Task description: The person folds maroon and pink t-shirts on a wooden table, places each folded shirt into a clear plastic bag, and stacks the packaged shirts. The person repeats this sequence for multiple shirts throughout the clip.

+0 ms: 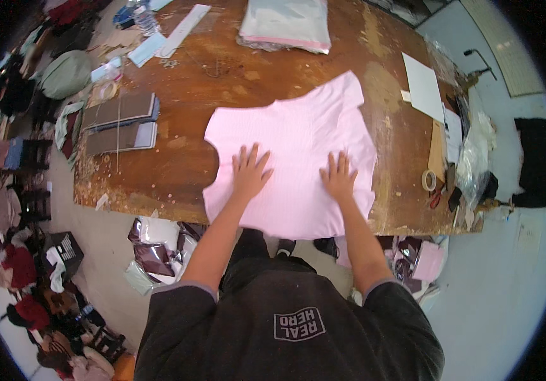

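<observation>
A pink ribbed fabric garment (292,128) lies spread out on a worn wooden table (177,166), its lower edge reaching the table's near edge. My left hand (252,172) rests palm down on the left part of the garment, fingers spread. On its right part my right hand (339,177) lies flat in the same way, fingers apart. Neither hand grips the cloth. Creases run across the garment's upper right, where one corner points away from me.
Banded brown boards (120,112) lie left. Plastic-covered sheets (284,24) are stacked at the far side. A white sheet (423,85), a tape roll (429,181) and red-handled scissors (436,197) lie right. Packaged garments (158,252) sit below the near edge; several people are at left.
</observation>
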A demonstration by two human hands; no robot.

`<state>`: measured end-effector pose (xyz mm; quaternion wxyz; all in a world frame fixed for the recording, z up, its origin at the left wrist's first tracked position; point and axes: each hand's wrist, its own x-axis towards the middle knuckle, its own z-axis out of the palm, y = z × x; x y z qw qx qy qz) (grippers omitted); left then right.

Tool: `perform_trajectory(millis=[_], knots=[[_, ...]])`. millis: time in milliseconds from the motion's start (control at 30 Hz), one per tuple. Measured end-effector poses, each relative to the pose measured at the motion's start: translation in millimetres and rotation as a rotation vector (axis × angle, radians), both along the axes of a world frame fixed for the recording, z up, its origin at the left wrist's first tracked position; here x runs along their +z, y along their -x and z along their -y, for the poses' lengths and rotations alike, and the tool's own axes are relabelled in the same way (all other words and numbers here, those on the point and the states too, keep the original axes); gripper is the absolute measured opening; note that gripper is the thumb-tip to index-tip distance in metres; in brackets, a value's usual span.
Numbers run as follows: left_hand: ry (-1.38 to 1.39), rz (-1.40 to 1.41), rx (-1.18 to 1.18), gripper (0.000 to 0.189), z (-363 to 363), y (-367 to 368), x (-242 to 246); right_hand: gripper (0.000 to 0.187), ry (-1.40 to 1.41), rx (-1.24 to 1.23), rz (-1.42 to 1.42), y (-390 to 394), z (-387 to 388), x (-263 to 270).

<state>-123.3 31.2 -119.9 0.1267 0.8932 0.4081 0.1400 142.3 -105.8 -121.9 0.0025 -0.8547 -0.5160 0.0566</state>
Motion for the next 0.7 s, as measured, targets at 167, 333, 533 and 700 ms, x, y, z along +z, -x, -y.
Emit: perform_trajectory(millis=[167, 333, 533, 700], knots=[[0.074, 0.017, -0.145, 0.047, -49.7, -29.0, 16.0, 0.061, -0.06, -0.089, 0.017, -20.1, -21.9, 34.2], [0.125, -0.017, -0.113, 0.037, 8.2, 66.5, 23.5, 0.041, -0.269, -0.025, -0.108, 55.0, 106.1, 31.1], [0.017, 0.045, -0.111, 0.04, 23.6, 147.9, 21.1, 0.055, -0.482, -0.829, -0.291, 76.0, 260.5, -44.0], [0.11, 0.018, -0.163, 0.044, 17.6, 146.6, 28.9, 0.056, -0.598, -0.628, -1.076, 28.3, 245.2, -64.4]])
